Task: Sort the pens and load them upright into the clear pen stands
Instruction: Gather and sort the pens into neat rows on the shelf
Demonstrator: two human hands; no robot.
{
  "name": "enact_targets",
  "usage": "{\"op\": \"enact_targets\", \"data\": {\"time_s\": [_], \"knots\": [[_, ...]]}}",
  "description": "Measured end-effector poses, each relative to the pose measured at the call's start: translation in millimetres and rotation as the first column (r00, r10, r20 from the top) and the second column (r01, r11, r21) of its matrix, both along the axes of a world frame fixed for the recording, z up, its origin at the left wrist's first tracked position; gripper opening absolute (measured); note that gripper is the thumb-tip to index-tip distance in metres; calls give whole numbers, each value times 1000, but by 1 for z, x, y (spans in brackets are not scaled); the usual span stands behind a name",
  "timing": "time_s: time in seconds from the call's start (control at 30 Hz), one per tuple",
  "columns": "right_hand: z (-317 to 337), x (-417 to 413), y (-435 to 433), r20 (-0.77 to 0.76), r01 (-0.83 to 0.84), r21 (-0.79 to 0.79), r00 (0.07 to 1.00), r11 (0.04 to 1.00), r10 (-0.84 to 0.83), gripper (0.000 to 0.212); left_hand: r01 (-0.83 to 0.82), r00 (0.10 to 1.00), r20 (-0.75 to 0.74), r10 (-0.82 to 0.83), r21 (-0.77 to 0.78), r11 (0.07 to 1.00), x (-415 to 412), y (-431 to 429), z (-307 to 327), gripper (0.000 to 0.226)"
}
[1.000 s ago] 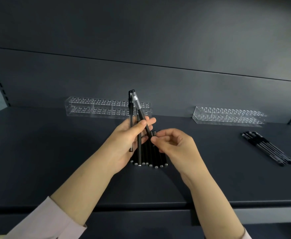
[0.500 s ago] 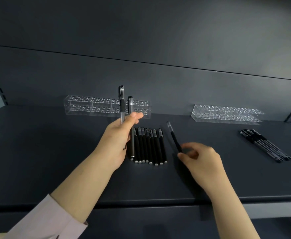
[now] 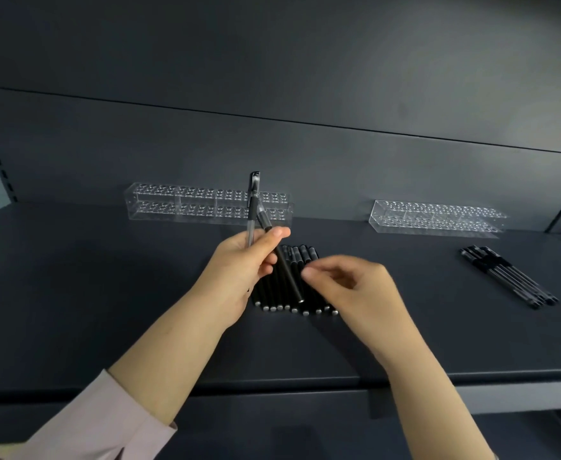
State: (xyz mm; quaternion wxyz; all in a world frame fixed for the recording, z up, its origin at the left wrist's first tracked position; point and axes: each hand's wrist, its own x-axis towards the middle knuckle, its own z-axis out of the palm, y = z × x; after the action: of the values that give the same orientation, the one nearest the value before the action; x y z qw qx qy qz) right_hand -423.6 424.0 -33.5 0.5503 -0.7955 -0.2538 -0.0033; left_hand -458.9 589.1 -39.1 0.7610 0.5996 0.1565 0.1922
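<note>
The shelf (image 3: 106,293) carries the left stand (image 3: 179,207) and right stand (image 3: 435,217), both empty at the back. The left hand (image 3: 239,270) grips two pens (image 3: 253,207), caps up, probably gathering a batch to load. The right hand (image 3: 348,283) curls over the row of pens (image 3: 272,293); I cannot tell whether it pinches one.

— Any writing to call out?
— None readable. Checking the row of black pens (image 3: 300,255) first: barrels too dark and small to make anything out.
— Two raised pens (image 3: 254,210)?
— Clear and black, no print legible.
— Clear pen stands (image 3: 206,207)?
— Just rows of holes, no label or number to read.
— Bundle of pens (image 3: 505,277) off to the right?
— Blurred, illegible.
</note>
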Motion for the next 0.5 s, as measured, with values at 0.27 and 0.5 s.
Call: {"op": "enact_targets", "data": {"time_s": [0.27, 0.5], "knots": [[-9, -6, 25, -59, -49, 61, 997, 997, 53, 15, 38, 999, 40, -36, -44, 998, -2, -1, 2, 19], [-8, 24, -6, 104, 251, -148, 966, 957, -238, 18, -195, 981, -26, 193, -193, 962, 3, 2, 6, 20]]}}
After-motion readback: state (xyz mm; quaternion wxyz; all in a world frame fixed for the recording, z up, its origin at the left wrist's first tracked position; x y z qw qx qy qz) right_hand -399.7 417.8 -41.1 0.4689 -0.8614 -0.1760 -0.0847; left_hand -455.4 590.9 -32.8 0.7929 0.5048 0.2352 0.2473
